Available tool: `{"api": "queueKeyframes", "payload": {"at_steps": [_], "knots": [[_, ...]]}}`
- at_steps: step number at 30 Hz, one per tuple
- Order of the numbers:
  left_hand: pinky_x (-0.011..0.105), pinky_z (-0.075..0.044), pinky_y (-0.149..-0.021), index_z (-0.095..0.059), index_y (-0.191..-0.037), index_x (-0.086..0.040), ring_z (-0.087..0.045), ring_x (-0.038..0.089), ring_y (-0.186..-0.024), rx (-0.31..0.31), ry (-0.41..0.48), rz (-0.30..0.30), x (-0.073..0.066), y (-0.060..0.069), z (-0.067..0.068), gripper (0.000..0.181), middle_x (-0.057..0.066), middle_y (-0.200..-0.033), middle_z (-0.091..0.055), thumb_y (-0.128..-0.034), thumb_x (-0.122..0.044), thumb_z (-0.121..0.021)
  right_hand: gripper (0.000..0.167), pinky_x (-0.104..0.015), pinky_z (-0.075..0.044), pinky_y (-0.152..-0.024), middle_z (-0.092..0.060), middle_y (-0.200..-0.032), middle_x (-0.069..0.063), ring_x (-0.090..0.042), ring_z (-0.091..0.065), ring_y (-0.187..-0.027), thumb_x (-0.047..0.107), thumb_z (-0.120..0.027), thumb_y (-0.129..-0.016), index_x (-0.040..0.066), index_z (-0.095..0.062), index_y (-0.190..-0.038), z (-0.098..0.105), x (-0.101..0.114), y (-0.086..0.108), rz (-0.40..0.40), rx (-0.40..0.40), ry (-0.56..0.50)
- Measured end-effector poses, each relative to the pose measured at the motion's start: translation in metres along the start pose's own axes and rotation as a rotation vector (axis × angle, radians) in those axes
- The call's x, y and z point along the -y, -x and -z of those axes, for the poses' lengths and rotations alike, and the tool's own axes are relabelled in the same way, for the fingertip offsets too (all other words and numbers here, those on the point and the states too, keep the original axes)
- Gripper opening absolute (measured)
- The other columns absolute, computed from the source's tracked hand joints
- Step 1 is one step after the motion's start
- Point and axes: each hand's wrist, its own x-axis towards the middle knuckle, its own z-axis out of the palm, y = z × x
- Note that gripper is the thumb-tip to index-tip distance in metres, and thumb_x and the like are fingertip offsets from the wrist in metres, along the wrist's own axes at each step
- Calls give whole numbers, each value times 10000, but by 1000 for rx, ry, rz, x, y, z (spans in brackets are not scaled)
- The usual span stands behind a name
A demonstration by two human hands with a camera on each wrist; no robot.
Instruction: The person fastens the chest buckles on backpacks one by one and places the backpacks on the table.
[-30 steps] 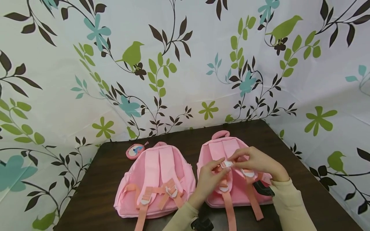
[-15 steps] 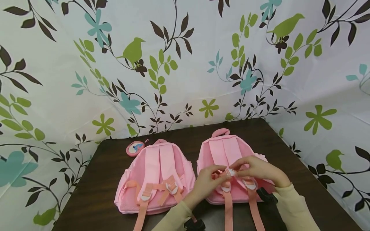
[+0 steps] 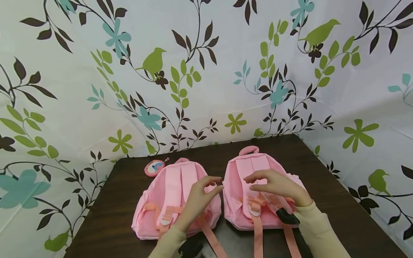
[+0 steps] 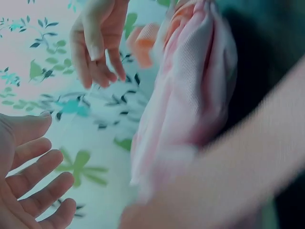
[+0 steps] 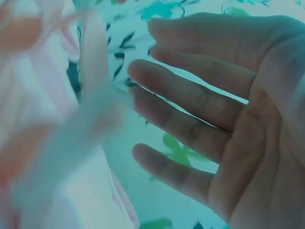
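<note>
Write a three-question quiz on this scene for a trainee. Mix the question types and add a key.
1. True or false: the right hand is clenched in a fist.
2. Multiple choice: what colour is the table? A) white B) dark brown C) green
3. Fill in the blank: in the head view, the small round item lies nearer the ____ backpack.

Key: 1. False. 2. B. 3. left.

Left backpack (image 3: pixel 173 182) and right backpack (image 3: pixel 233 182) lie on table (image 3: pixel 109 204); pouch (image 3: pixel 155 167), behind left backpack; cloth (image 3: pixel 213 82) behind table.
</note>
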Motion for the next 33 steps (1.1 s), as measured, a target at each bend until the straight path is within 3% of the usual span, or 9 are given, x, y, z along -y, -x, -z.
{"api": "queueKeyframes", "payload": {"at_steps": [7, 14, 19, 22, 29, 33], "knots": [[444, -513, -903, -734, -1174, -160, -629, 182, -986, -69, -105, 6, 10, 11, 46, 316, -46, -1109, -703, -883, -264, -797, 363, -484, -492, -980, -702, -1225, -5, -161, -633, -1151, 350, -706, -955, 157, -705, -1262, -17, 17, -21, 64, -16, -29], [505, -516, -922, -724, -1189, -149, -635, 183, -1008, -106, -194, 75, 19, 26, 91, 343, -19, -1149, -705, -886, -295, -794, 368, -445, -484, -1003, -681, -1258, 57, -119, -621, -1163, 330, -704, -961, 166, -689, -1291, -40, 36, -48, 100, -16, -47], [501, -515, -916, -722, -1191, -168, -651, 187, -1006, -134, -272, 137, 27, 40, 116, 329, -45, -1152, -712, -891, -285, -790, 327, -361, -511, -920, -685, -1212, 48, -96, -622, -1082, 271, -699, -968, 158, -699, -1275, -60, 50, -66, 182, -14, -52], [495, -524, -902, -720, -1191, -179, -650, 175, -993, -131, -298, 143, 30, 47, 125, 305, -55, -1146, -713, -906, -271, -776, 323, -304, -515, -855, -685, -1200, 25, -92, -617, -1039, 241, -689, -971, 120, -697, -1271, -71, 56, -74, 230, -4, -40], [454, -539, -866, -724, -1173, -185, -640, 149, -969, -96, -342, 114, 39, 55, 128, 285, -84, -1136, -712, -906, -270, -775, 326, -301, -472, -999, -683, -1245, 29, -87, -603, -1176, 236, -700, -966, 109, -700, -1266, -93, 61, -87, 223, 51, 18], [488, -534, -873, -732, -1161, -134, -648, 220, -1014, -82, -370, 95, 43, 61, 126, 300, -50, -1144, -712, -886, -238, -794, 336, -275, -464, -1003, -680, -1256, 31, -71, -591, -1188, 211, -710, -953, 104, -697, -1272, -107, 59, -91, 227, 84, 42]]}}
